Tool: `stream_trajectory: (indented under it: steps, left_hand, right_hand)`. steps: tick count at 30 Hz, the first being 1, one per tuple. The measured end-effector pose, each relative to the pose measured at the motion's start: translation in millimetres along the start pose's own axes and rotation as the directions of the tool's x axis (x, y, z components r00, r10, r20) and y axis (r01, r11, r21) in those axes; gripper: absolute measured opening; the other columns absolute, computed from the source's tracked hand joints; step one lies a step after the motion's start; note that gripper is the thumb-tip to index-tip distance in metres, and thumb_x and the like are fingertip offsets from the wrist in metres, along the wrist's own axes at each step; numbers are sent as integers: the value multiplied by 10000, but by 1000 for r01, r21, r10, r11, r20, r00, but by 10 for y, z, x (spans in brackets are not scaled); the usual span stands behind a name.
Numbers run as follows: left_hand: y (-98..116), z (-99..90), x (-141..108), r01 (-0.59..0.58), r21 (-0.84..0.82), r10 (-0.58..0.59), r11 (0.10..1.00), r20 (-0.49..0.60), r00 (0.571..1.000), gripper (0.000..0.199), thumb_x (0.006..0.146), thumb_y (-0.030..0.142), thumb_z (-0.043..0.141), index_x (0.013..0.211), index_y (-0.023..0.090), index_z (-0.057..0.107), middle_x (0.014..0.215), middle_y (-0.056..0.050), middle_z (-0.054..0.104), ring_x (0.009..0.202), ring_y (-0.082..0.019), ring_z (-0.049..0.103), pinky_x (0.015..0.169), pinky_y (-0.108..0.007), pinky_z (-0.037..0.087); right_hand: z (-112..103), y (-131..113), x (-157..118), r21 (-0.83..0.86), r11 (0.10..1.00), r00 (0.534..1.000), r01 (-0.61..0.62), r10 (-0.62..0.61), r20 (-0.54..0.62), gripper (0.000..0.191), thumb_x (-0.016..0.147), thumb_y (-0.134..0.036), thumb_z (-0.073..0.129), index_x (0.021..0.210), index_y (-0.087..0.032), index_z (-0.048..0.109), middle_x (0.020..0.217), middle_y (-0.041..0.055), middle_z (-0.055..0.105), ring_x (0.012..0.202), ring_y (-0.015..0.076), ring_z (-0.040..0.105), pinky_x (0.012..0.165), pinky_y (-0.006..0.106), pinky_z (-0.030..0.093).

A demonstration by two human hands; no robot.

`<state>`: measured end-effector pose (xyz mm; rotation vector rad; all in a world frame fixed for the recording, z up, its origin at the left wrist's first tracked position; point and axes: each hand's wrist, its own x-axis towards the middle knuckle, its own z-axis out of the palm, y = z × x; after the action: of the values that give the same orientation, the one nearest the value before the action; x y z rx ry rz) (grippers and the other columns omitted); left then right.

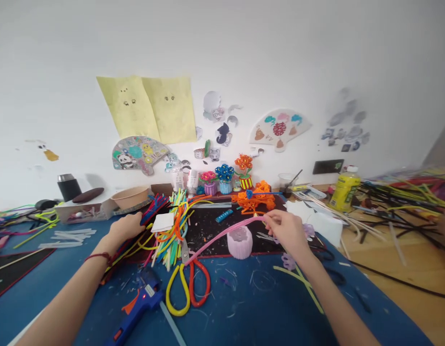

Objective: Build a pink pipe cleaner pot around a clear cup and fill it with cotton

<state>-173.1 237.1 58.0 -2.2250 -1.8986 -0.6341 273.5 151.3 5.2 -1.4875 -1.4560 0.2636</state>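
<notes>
Between the thumb and fingers of my right hand [284,229], I pinch the end of pink pipe cleaners [227,233], which slant down left towards the scissors. My left hand [126,229] is curled at the left side of a heap of multicoloured pipe cleaners [177,226]; its fingertips are partly hidden among red and blue ones. Scissors with yellow and red handles [199,288] lie below the heap. Behind the pink strands stands a lilac fluted pot [240,243]. A blue glue gun [141,307] lies at the front left, and lilac pipe-cleaner shapes [288,262] are near my right wrist.
Finished flower pots [225,180] and an orange pipe-cleaner bundle [260,194] stand at the back. A yellow bottle [345,188] is on the right beside loose dark strands [399,211]. On the left are glue sticks [69,236] and a tan bowl [131,197].
</notes>
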Motion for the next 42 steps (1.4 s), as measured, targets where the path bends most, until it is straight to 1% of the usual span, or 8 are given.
stream_trajectory:
  steps: [3,6,10,13,17,24,32,42]
  left_hand:
    - [405,-125,36,-29,152,14,988,99,995,284,913,355,616,1109,150,617,1101,-71,649,955,-210,644,829,-419,547]
    - [1071,-128,2,-163,191,127,968,188,974,253,885,370,636,1051,180,653,1035,-89,683,947,-241,654,857,-452,515]
    - [2000,126,-172,-343,114,289,933,334,897,277,859,476,638,960,223,685,924,-75,711,927,-259,672,856,-442,508]
    - [2337,316,-248,-388,79,322,918,421,848,290,899,428,619,982,153,659,966,-57,690,895,-199,663,834,-417,535]
    - [2312,373,-197,-408,78,333,910,450,829,224,925,355,602,1033,164,645,1043,-58,673,924,-187,654,827,-393,548]
    - [2273,322,-214,-317,147,245,937,371,896,225,949,353,563,1048,166,641,1042,-60,672,940,-190,653,840,-401,547]
    - [2336,552,-415,-181,130,122,975,370,921,229,940,343,582,1068,161,633,1021,-54,672,886,-179,662,788,-375,563]
    - [2411,579,-356,-144,30,126,989,329,936,254,938,330,587,1119,153,614,1059,-62,665,912,-188,662,794,-386,567]
  right_hand:
    - [28,72,-3,-36,999,1000,7,-6,6,254,829,-332,488,670,-211,646,519,19,671,451,200,638,512,297,475]
    - [16,92,0,-92,996,1000,13,-13,2,255,844,-325,486,700,-212,663,558,32,690,534,230,666,575,319,459]
    - [3,153,-50,-144,990,1000,12,-11,9,260,861,-328,486,774,-207,699,611,57,716,596,257,679,615,334,449]
    - [5,222,-107,-131,991,999,20,-15,45,285,870,-333,472,806,-198,715,619,63,719,592,259,676,618,341,461]
    - [10,238,-142,-52,998,991,29,-22,135,270,854,-354,516,852,-194,734,619,48,726,581,244,680,608,331,497]
    - [7,80,-154,102,995,953,-3,-28,301,286,868,-379,529,753,-184,705,470,-2,628,422,177,601,476,266,470]
    - [140,-44,-246,170,983,900,-75,-6,435,376,903,-426,513,613,-192,567,390,-18,592,327,130,546,379,198,395]
    - [328,-105,-207,-12,1000,966,10,-7,260,394,854,-308,493,489,-218,374,396,-26,483,390,117,443,442,229,266]
